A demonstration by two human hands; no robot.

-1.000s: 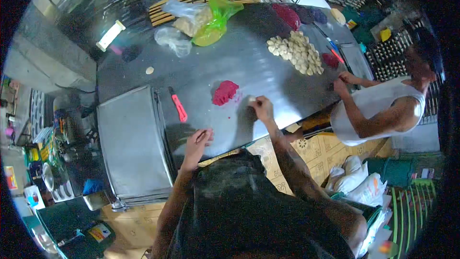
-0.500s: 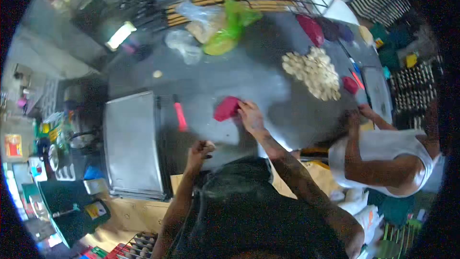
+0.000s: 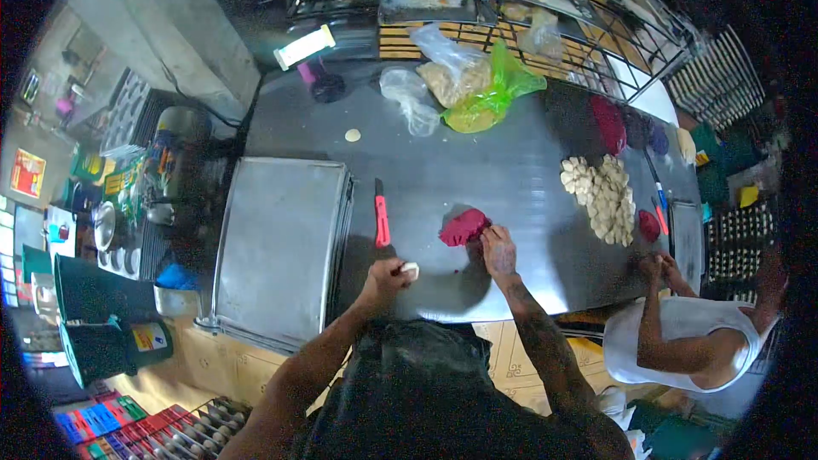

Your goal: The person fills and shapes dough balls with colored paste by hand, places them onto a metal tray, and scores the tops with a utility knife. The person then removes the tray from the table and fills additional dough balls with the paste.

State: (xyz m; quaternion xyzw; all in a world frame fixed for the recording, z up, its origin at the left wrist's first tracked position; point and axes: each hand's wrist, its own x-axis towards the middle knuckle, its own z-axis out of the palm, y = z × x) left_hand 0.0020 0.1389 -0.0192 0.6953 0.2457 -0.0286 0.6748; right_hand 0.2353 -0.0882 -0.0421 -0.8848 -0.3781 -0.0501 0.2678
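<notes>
My left hand [image 3: 385,279] is closed on a small pale dough piece [image 3: 410,272] near the table's front edge. My right hand [image 3: 499,252] touches the right side of a crumbly dark pink mound [image 3: 463,227], its fingertips together at the mound's edge; whether they pinch some of it is too small to tell. A red-handled cutter [image 3: 382,221] lies left of the mound, blade pointing away. Farther right, many pale dough pieces [image 3: 600,198] are heaped on the dark table [image 3: 426,179]. One flat pale disc [image 3: 352,135] sits alone at the back left.
Stacked metal trays [image 3: 277,247] occupy the table's left side. Clear and green plastic bags [image 3: 481,106] lie at the back. At the right, a person in a white sleeveless top [image 3: 630,341] works with both hands near a smaller pink lump [image 3: 648,226].
The view has shifted, so the table appears farther right and lower. My right hand has gone from beside the pink mound to touching it. The pale piece now shows in my left hand.
</notes>
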